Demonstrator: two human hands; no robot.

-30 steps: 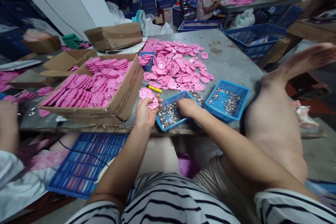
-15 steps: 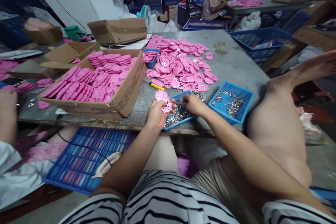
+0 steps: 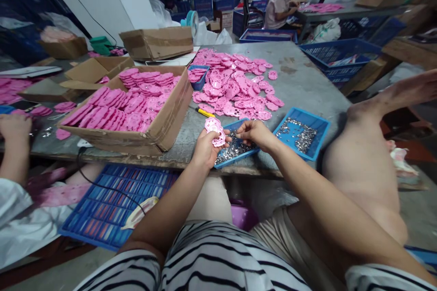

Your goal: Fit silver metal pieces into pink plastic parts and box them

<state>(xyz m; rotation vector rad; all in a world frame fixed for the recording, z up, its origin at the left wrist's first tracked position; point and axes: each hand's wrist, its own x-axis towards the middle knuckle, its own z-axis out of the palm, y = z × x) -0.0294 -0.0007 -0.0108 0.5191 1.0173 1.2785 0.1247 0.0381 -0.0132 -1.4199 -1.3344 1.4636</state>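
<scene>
My left hand (image 3: 205, 149) holds a pink plastic piece (image 3: 214, 130) face up over the left end of a blue tray (image 3: 229, 162) of small metal parts. Above the same tray, my right hand (image 3: 256, 133) has thumb and fingers pinched together; what they hold is too small to name. A second blue tray (image 3: 319, 143) with small metal parts lies to the right. Behind my hands spreads a heap of pink pieces (image 3: 235, 82), with a yellow tool (image 3: 205, 113) at its near edge.
A cardboard box (image 3: 164, 132) full of stacked pink pieces stands left of my hands. A small blue bin (image 3: 200, 84) sits behind it. Another person's arm (image 3: 15, 145) is at the far left. Below the table edge is a blue crate (image 3: 112, 204).
My right hand has risen slightly out of the metal parts, fingertips now visible and pinched. The pink piece in my left hand is turned a little more upright.
</scene>
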